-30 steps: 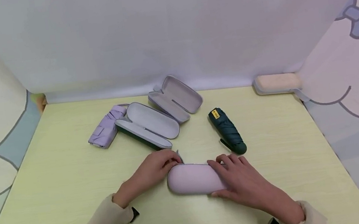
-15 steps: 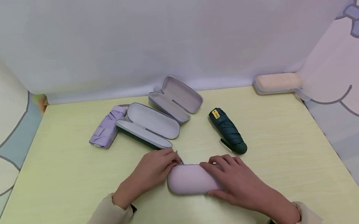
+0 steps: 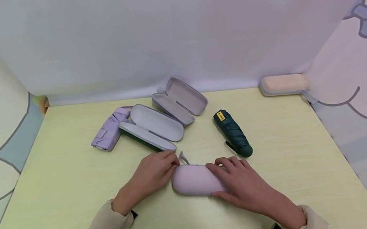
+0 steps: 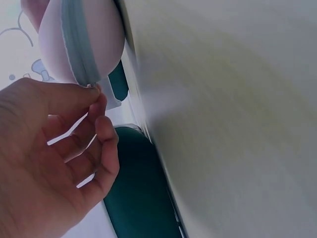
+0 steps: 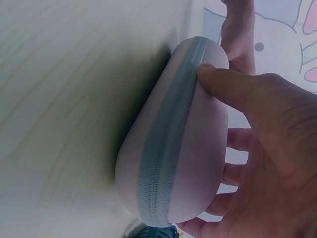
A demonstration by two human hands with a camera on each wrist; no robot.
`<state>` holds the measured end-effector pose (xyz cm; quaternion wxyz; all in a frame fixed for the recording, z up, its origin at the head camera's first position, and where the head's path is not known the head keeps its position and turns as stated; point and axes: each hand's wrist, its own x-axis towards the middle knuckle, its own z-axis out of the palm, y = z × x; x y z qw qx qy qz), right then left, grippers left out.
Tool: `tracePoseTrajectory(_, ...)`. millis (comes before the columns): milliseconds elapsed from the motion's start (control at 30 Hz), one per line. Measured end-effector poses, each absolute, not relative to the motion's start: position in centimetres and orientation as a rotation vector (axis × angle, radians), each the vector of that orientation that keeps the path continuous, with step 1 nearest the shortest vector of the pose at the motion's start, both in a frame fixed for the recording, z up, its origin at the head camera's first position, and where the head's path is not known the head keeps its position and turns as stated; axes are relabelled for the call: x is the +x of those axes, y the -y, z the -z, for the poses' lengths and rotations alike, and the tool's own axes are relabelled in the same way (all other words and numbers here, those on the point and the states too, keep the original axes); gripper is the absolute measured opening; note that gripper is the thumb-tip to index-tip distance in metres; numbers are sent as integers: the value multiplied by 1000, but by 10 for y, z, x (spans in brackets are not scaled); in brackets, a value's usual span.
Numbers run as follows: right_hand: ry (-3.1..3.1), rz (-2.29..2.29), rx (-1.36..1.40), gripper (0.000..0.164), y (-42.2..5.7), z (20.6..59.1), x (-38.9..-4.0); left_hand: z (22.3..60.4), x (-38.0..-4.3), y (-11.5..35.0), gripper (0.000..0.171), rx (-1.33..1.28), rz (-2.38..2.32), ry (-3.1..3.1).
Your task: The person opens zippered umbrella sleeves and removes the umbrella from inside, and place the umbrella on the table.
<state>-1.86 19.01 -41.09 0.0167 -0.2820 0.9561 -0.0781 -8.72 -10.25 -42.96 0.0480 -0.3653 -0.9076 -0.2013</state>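
A pale pink zippered case (image 3: 195,181) lies closed on the table in front of the person, with a grey-green zipper band (image 5: 171,129) round its side. My right hand (image 3: 242,182) grips its right part, thumb on the near side and fingers over the far side. At the left end, my left hand (image 3: 154,171) pinches the small zipper pull (image 4: 92,86) between thumb and index finger; the fingertips mostly hide it. Its other fingers are loosely curled. A short grey strap (image 3: 183,157) sticks up behind the case's left end, beside the left fingers.
Behind the left hand stands an open dark green glasses case (image 3: 157,125), touching an open grey-mauve one (image 3: 181,101). A folded lilac umbrella (image 3: 109,132) lies to their left, a folded dark green umbrella (image 3: 232,133) to the right. A peach case (image 3: 285,84) sits at the back right.
My left hand has shifted slightly left round the case's end, leaving the strap more exposed. The right hand has slid a little left along the case, which has moved slightly away from the person.
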Motion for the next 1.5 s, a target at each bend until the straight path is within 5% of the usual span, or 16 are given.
tracePoseTrajectory(1500, -2997, 285, -775, 72, -185, 414, -14, 426, -67, 118, 11, -1020, 362, 2768)
